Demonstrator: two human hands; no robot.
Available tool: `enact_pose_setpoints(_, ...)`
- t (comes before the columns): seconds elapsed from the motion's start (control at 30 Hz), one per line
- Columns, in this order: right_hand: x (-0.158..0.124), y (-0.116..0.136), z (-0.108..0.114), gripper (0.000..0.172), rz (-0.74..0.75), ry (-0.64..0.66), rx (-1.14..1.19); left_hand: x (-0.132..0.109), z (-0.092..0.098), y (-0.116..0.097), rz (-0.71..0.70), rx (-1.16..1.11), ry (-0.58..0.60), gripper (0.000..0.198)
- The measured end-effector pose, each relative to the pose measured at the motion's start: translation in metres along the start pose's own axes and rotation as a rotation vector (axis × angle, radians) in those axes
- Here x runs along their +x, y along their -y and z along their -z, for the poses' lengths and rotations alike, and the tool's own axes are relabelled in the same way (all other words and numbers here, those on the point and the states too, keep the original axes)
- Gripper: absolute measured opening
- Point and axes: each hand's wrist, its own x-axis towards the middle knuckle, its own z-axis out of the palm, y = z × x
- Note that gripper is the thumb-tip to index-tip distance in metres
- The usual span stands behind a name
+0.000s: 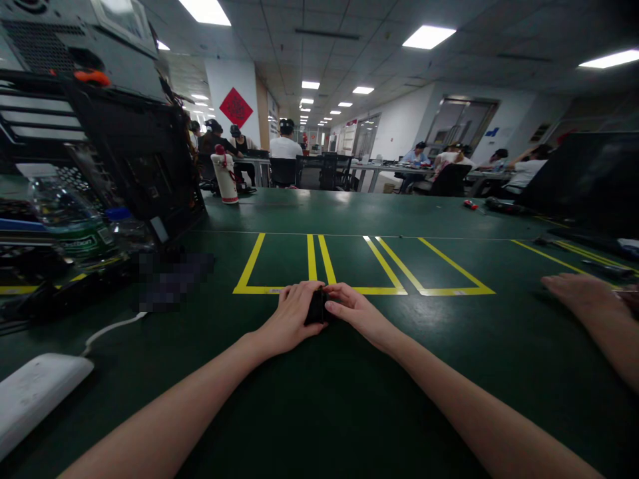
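While the left hand [291, 309] clasps a black box [315, 309], the half-curled right hand [360, 311] seemingly steadies it; the next move calls for firmness.

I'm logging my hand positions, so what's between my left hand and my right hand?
The head view shows a small black object between your left hand and right hand; it's too dark to identify.

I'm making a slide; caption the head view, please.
Left hand and right hand around a small black object at a green tabletop.
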Motion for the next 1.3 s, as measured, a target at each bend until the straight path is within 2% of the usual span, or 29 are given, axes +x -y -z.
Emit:
enact_pose_setpoints(0.2, -0.0019, 0.0022, 0.0029, 0.039, 0.002, 0.105, 0.107, -0.0005, 0.0079, -0.005, -0.003, -0.026, 0.042, 0.052)
enact_pose_setpoints(0.43, -0.0022, 0.0026, -0.0019, 0.024, 0.011, 0.022, 0.064, 0.0001, 0.0031, -0.0017, 0.003, -0.015, 0.012, 0.053)
enact_pose_setpoints(0.57, -0.0014, 0.0023, -0.0009, 0.028, -0.003, 0.025, 0.026, -0.0001, 0.0046, -0.0027, 0.007, -0.035, 0.032, 0.052)
enact_pose_setpoints(0.77, -0.0023, 0.0017, 0.0014, 0.038, 0.018, 0.105, 0.11, -0.0002, 0.0056, -0.0036, 0.002, -0.022, 0.04, 0.051)
enact_pose_setpoints(0.9, -0.0015, 0.0004, -0.0006, 0.024, 0.038, 0.009, 0.051, 0.0002, 0.0026, -0.0019, 0.012, -0.012, 0.013, 0.054)
enact_pose_setpoints(0.97, -0.0012, 0.0008, -0.0014, 0.023, 0.038, -0.014, 0.023, 0.0002, 0.0028, -0.0021, 0.011, -0.013, 0.009, 0.054)
enact_pose_setpoints(1.1, -0.0017, 0.0032, -0.0006, 0.027, -0.009, 0.004, 0.007, -0.0003, 0.0082, -0.0054, 0.011, -0.029, 0.045, 0.052)
enact_pose_setpoints(1.3, -0.0026, 0.0027, 0.002, 0.035, 0.006, 0.093, 0.097, -0.0003, 0.0084, -0.0055, 0.007, -0.015, 0.049, 0.052)
